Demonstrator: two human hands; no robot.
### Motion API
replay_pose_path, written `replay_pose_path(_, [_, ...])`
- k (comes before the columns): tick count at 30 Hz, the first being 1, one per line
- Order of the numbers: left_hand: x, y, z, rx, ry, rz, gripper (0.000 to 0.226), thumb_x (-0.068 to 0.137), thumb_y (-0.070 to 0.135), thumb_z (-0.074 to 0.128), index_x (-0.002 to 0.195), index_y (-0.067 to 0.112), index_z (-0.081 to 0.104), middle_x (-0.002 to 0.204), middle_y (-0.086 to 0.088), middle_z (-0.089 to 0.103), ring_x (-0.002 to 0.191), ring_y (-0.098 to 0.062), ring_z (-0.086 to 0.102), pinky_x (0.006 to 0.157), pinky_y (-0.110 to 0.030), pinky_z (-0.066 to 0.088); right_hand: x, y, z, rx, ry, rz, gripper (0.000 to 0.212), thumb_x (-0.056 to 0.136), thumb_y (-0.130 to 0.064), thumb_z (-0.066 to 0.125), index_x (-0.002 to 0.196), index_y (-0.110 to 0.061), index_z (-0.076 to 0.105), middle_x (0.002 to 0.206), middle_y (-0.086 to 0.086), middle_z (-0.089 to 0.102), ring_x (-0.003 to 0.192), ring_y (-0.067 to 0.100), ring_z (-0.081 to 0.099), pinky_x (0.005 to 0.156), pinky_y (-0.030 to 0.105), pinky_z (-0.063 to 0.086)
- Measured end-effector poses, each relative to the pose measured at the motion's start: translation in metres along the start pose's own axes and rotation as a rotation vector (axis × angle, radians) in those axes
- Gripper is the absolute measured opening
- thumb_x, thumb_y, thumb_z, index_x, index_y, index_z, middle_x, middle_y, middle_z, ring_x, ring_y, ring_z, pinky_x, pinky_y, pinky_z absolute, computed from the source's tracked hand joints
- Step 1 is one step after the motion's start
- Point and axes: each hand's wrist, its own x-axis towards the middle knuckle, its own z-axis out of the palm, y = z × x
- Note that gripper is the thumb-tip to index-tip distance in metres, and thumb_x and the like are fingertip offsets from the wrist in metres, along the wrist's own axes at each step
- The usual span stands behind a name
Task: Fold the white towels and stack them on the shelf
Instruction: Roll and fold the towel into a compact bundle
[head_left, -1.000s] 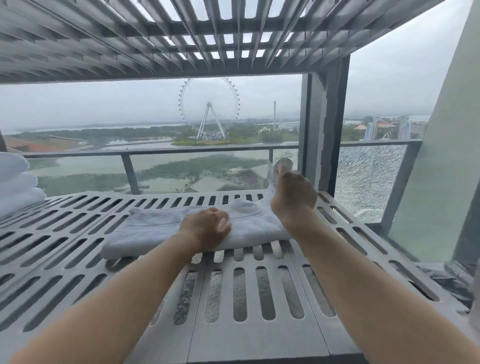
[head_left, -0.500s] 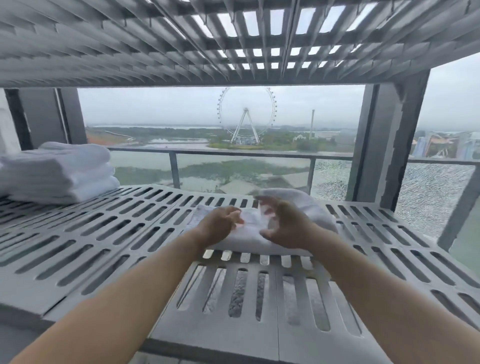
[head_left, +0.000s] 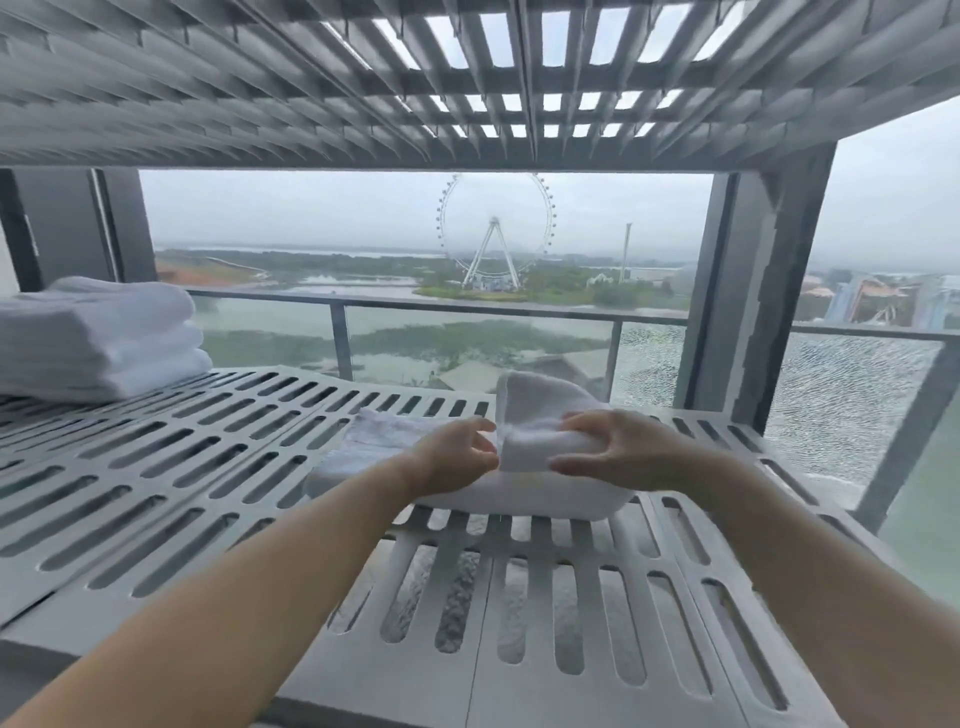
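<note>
While both forearms are stretched over the slotted grey shelf (head_left: 171, 499), a white towel (head_left: 524, 493) is seen lying on it right of centre, partly folded. Only the head view is available.

Head view:
- Towel: lower layer is laid flat on the shelf surface; its right end is doubled up and over, forming a raised loop (head_left: 540, 405) standing above the flat part. A flatter single layer is visible to the left, behind the left hand.
- Right hand (head_left: 628, 457): fingers are curled round the folded-over end, thumb below, fingers on top; the fold is gripped between them. Slight motion blur is noted on the fingertips.
- Left hand (head_left: 447, 462): rested on the towel's flat part, fingers half curled and pointed at the fold's edge, just beside the right hand. Whether cloth is actually pinched cannot be told; the fingertips are blurred and partly hidden.
- Stack of folded white towels (head_left: 98, 338): placed at the far left of the same shelf, well apart from the hands, untouched.
- Upper shelf (head_left: 363, 93): same slotted panel, seen overhead.
- Upright post (head_left: 748, 291): stands at the right rear corner.
- Behind: railing (head_left: 467, 307), water, Ferris wheel (head_left: 496, 228), grey sky.
</note>
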Motion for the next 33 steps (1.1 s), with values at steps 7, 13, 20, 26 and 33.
replay_pose_path(7, [-0.014,0.001,0.001,0.37,0.23,0.422,0.09,0.069,0.032,0.071,0.144,0.017,0.024,0.148,-0.004,0.032,0.13,-0.021,0.036,0.107,-0.036,0.034,0.013,-0.006,0.023,-0.163,0.358,-0.133,0.018,0.078,-0.035,0.061,0.093,-0.028,0.067,0.076,-0.01,0.058,0.076,0.019,0.059,0.061,0.027,0.04])
replay_pose_path(13, [-0.003,0.025,-0.004,0.763,0.376,0.393,0.045,0.083,0.021,0.056,0.127,0.024,0.053,0.114,-0.004,0.066,0.1,-0.027,0.062,0.086,-0.038,0.049,0.013,0.006,0.045,-0.067,0.535,-0.151,0.061,0.071,-0.027,0.073,0.127,-0.018,0.05,0.132,0.004,0.05,0.117,0.024,0.05,0.093,0.036,0.044])
replay_pose_path(20, [-0.01,0.017,-0.02,0.952,0.436,0.444,0.034,0.073,0.004,0.062,0.107,0.012,0.062,0.101,-0.009,0.064,0.089,-0.031,0.062,0.072,-0.04,0.051,0.011,0.006,0.067,0.115,0.6,0.126,0.063,0.066,-0.014,0.066,0.124,-0.011,0.041,0.112,0.007,0.055,0.098,0.027,0.056,0.074,0.03,0.044])
replay_pose_path(26, [-0.03,-0.019,-0.04,1.065,0.401,0.302,0.032,0.084,0.002,0.046,0.108,0.018,0.06,0.105,-0.004,0.053,0.098,-0.026,0.056,0.071,-0.037,0.049,0.02,-0.009,0.067,-0.541,0.521,-0.099,0.045,0.075,-0.002,0.054,0.116,-0.021,0.058,0.13,0.0,0.054,0.115,0.021,0.053,0.09,0.033,0.046])
replay_pose_path(33, [-0.041,-0.033,-0.031,0.912,0.394,0.19,0.033,0.088,0.014,0.047,0.12,0.021,0.051,0.132,0.0,0.049,0.113,-0.024,0.052,0.087,-0.037,0.046,0.017,-0.002,0.072,-0.016,0.533,-0.124,0.063,0.066,0.012,0.058,0.124,-0.013,0.058,0.136,0.011,0.051,0.125,0.027,0.048,0.104,0.03,0.032])
